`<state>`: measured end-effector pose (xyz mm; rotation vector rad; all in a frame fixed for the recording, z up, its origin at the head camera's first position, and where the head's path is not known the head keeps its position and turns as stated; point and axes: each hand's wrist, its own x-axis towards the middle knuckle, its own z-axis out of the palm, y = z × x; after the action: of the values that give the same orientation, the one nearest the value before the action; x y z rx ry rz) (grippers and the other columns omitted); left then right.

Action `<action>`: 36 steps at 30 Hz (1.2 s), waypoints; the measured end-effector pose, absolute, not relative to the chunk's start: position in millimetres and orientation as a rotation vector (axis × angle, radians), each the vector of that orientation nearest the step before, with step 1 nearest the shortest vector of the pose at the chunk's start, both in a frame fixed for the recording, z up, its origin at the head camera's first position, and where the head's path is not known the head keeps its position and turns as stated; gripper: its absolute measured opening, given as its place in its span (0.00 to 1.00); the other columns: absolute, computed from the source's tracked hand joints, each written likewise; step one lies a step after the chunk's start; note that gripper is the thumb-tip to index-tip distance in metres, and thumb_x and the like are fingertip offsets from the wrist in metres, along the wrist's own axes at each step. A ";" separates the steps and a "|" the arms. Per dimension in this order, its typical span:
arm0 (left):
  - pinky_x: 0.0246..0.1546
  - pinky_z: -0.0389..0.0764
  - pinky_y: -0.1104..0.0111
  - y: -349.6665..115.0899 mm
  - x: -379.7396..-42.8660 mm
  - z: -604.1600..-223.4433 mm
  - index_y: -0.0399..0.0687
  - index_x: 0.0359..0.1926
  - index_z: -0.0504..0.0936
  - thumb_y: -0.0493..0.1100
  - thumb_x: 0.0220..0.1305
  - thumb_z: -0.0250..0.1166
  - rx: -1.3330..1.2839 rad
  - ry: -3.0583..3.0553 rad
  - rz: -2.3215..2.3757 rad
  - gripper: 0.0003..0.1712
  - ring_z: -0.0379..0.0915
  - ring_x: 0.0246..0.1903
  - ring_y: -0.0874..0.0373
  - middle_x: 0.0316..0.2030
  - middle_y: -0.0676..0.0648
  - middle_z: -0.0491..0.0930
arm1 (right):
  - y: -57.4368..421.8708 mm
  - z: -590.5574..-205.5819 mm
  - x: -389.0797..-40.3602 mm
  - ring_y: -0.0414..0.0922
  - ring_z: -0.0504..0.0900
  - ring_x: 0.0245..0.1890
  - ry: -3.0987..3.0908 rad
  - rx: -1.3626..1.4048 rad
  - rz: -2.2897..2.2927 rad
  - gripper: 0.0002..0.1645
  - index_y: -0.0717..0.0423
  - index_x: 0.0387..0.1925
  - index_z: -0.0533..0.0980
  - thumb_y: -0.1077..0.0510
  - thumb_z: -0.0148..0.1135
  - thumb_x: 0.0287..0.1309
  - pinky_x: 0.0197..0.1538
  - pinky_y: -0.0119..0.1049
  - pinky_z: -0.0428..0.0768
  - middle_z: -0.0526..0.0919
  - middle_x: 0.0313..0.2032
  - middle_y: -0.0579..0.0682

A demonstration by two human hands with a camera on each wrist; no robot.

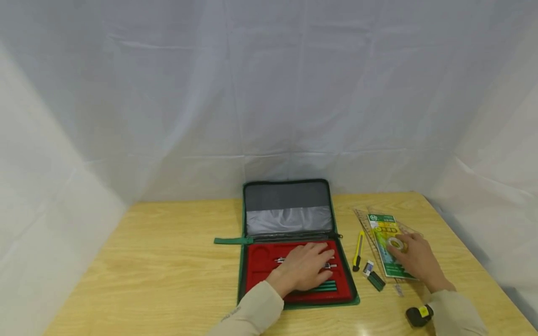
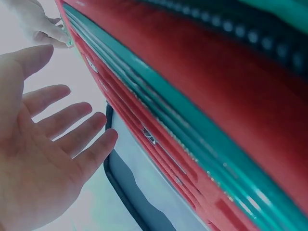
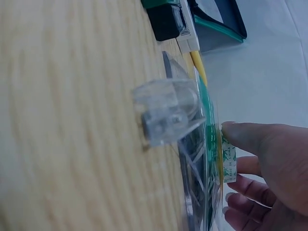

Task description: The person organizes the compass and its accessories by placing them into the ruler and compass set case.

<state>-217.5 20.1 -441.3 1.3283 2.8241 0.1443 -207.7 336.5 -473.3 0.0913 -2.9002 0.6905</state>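
My left hand is spread over the red insert of an opened zip case, fingers extended and nothing in them. Beneath and around it lie dark green pencils and metal compass parts in their slots. In the left wrist view the palm and fingers stand beside the insert. My right hand pinches a small roll of tape between thumb and fingers. That roll stays right at the surface of a green and yellow packet, which lies over clear rulers.
Left of the packet lie a yellow utility knife, an eraser and a dark green block. A small clear plastic piece and a black tape measure are nearer. The case lid stands raised before the white curtain.
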 end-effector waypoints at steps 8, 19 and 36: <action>0.56 0.71 0.61 17.0 -218.2 -438.9 0.53 0.67 0.69 0.56 0.70 0.54 1.310 2.819 0.168 0.28 0.63 0.61 0.54 0.65 0.50 0.65 | 337.1 -476.7 -206.8 0.76 0.65 0.47 -2.886 0.073 0.567 0.29 0.72 0.54 0.72 0.49 0.57 0.65 0.39 0.69 0.65 0.68 0.51 0.76; 0.57 0.70 0.61 0.5 -221.2 -437.5 0.53 0.67 0.69 0.59 0.69 0.53 1.210 2.878 0.117 0.29 0.63 0.62 0.53 0.66 0.49 0.65 | 323.6 -477.1 -207.3 0.70 0.70 0.46 -2.767 0.241 0.620 0.26 0.74 0.54 0.71 0.59 0.63 0.61 0.42 0.66 0.69 0.71 0.48 0.73; 0.58 0.69 0.57 -55.4 -223.5 -438.3 0.50 0.67 0.69 0.56 0.71 0.52 1.028 2.968 0.111 0.29 0.63 0.62 0.49 0.65 0.46 0.66 | 265.9 -461.8 -222.4 0.64 0.73 0.49 -2.773 0.440 0.772 0.30 0.72 0.60 0.68 0.54 0.58 0.66 0.48 0.60 0.73 0.69 0.54 0.69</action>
<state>-223.5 -55.4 -438.3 1.0284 2.9677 0.1106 -222.4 265.9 -461.8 0.4397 -2.7728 0.7716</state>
